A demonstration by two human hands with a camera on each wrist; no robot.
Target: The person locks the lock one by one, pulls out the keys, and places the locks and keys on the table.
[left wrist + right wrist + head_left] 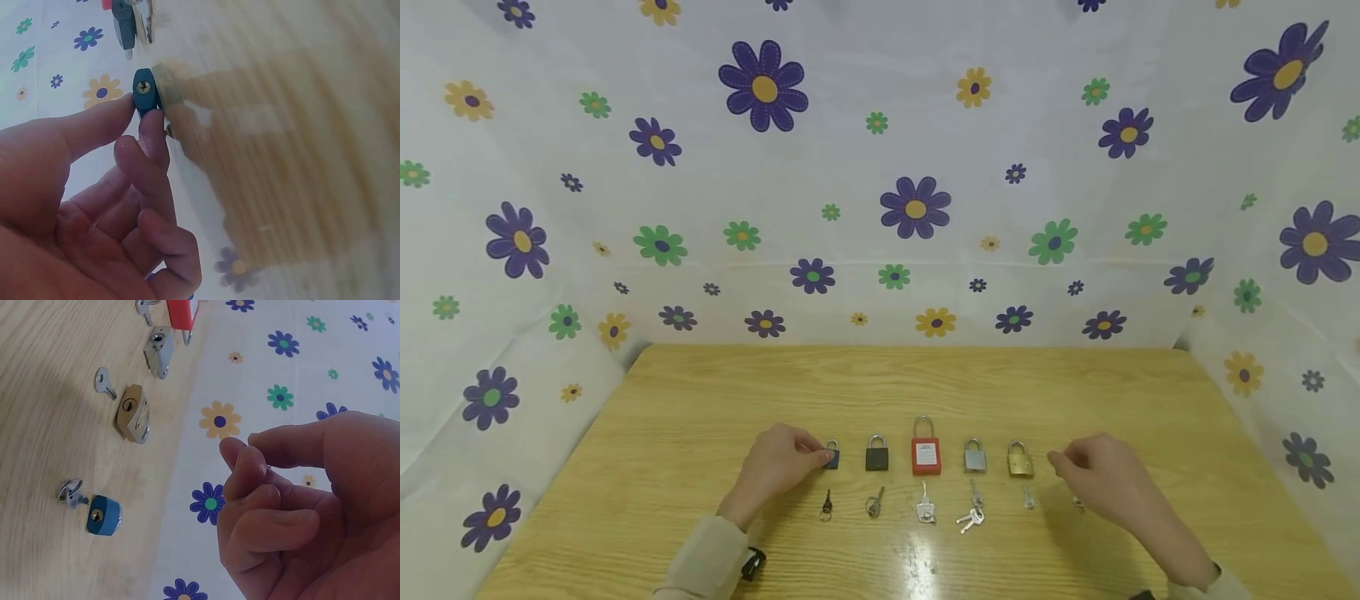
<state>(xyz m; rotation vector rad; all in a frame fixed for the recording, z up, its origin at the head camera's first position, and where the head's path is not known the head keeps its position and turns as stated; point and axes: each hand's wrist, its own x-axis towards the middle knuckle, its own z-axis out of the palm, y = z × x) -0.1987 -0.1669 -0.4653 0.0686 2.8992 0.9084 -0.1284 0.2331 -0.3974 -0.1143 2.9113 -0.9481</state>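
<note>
My left hand [780, 463] pinches a small dark blue padlock [832, 458] between thumb and index finger, at the left end of a row on the table. Its keyhole faces the camera in the left wrist view, where the padlock [145, 89] looks teal. The right hand [1105, 477] hovers at the row's right end, fingers loosely curled, with nothing visible between them. Close to it in the head view is a brass padlock [1019, 461]. Another blue padlock [104, 515] lies on the table in the right wrist view; the right hand hides it in the head view.
Between the hands lie a black padlock [877, 455], a red padlock [926, 455] with a white label, and a silver padlock [975, 457]. Several keys sit in front, including a dark key [827, 505]. Flowered cloth [842, 175] surrounds the wooden table [737, 379].
</note>
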